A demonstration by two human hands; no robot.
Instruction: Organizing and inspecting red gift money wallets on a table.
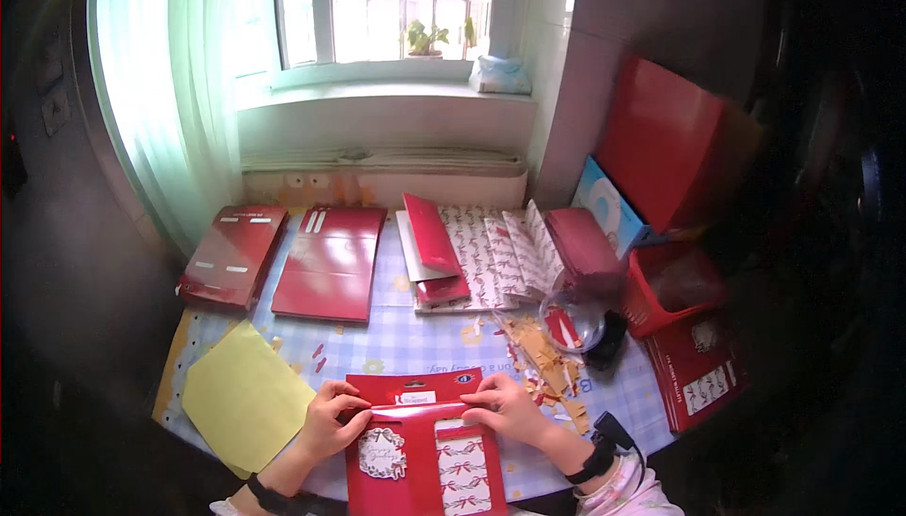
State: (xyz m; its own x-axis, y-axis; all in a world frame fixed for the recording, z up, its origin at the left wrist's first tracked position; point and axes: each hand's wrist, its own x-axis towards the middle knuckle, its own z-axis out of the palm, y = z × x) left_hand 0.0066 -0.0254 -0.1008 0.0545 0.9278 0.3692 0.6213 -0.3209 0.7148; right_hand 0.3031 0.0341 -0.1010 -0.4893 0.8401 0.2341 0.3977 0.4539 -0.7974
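A red cardboard package lies in front of me at the table's near edge. It has a hang slot at its top, a white wreath-shaped piece on its left and a white panel with red-bow print on its right. Across its upper part runs a shiny raised fold. My left hand pinches the left end of this fold, thumb and fingers together. At the other end my right hand grips it the same way. Both wrists wear black bands.
Yellow paper lies left. Behind it are stacks of red card. Folded bow-print sheets lie at the back. Right are paper scraps, a clear round container, a red basket and another red package.
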